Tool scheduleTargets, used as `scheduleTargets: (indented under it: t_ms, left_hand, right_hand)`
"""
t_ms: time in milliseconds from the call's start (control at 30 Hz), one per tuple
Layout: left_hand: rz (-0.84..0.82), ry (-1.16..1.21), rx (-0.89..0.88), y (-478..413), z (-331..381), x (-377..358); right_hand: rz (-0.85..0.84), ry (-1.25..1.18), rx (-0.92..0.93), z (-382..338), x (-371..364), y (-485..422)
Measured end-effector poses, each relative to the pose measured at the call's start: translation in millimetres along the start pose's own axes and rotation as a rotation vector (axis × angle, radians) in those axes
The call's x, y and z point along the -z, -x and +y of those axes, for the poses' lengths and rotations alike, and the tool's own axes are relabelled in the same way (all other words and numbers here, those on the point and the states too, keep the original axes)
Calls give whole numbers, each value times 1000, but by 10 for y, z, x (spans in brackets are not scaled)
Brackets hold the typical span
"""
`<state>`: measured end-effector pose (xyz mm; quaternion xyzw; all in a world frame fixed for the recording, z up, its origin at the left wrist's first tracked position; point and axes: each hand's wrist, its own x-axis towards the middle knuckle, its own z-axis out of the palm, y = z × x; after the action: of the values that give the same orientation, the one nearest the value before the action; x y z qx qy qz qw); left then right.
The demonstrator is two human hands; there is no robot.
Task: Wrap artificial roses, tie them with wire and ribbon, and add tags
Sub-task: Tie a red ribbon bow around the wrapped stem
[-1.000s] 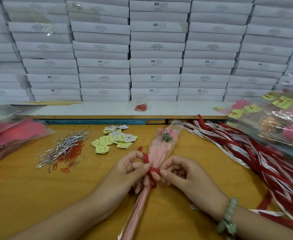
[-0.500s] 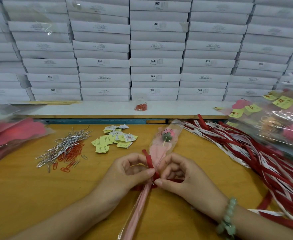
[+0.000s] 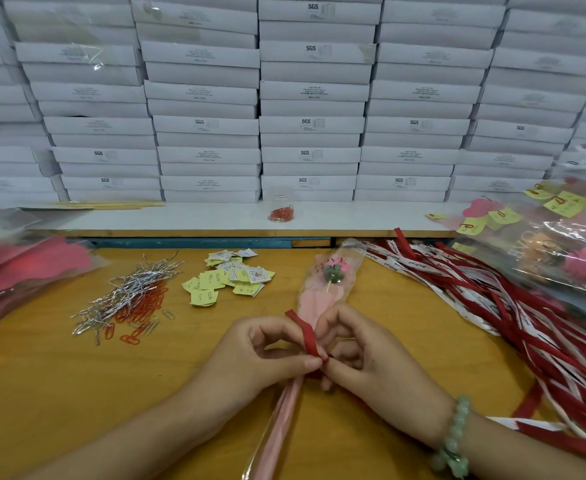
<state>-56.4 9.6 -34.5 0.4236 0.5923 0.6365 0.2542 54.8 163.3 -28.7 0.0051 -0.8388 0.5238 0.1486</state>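
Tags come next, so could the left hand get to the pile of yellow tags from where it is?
Probably yes, once it lets go: the left hand pinches the red ribbon now, but only bare table lies between it and the yellow tags.

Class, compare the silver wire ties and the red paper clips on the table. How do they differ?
The silver wire ties are thin, shiny strips; the red paper clips are bent loops. The wire ties lie piled on top, the paper clips mostly beneath and nearer. Both lie loose in one heap.
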Motion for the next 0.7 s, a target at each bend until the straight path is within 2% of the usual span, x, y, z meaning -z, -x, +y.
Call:
scheduleTargets:
  t_ms: [100,333,700]
  left_hand:
    - [21,-47,-12,0,14,-8]
    - [67,8,-4,-5,5,-23]
    - [191,66,-8,-24,-28,-9]
  right_hand:
    - [9,-18,-23,19,-5,-4]
    - [67,-168,-11,25,20,-41]
    - [129,-252,-37,43,33,-59]
